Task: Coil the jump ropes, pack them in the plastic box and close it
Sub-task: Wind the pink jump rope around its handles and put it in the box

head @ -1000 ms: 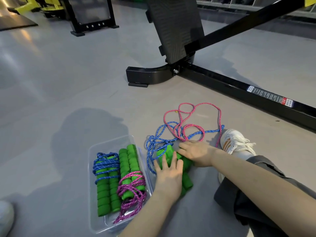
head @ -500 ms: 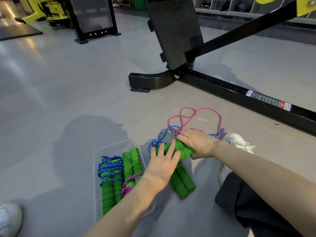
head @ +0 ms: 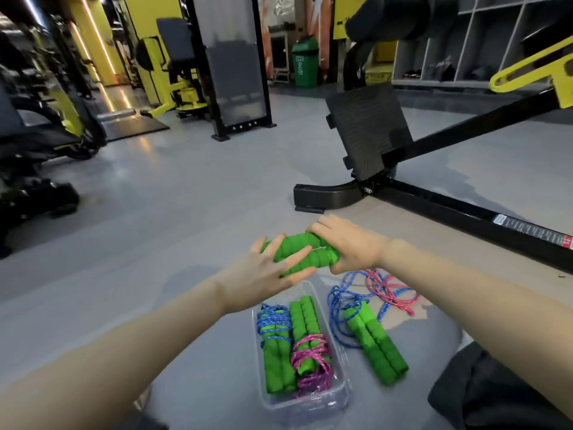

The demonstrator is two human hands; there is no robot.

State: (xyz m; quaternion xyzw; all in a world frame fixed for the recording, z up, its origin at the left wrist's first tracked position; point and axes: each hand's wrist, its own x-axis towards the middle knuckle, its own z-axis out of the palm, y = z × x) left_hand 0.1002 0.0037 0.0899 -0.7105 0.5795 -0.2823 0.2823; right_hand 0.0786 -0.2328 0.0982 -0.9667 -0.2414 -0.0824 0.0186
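A pair of green handles is lifted above the plastic box, the right hand clenched around one end, the left hand spread flat against them. Two coiled ropes lie in the box; loose ropes trail on the floor beside it.

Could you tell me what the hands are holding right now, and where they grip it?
A pair of green foam handles: right hand wraps one end; left hand rests open against the other.

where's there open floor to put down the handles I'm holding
Bare floor lies left of the plastic box, out to the black machine base. Right of the box is crowded: a green handle pair and tangled blue rope and pink rope. The box holds two bundles.
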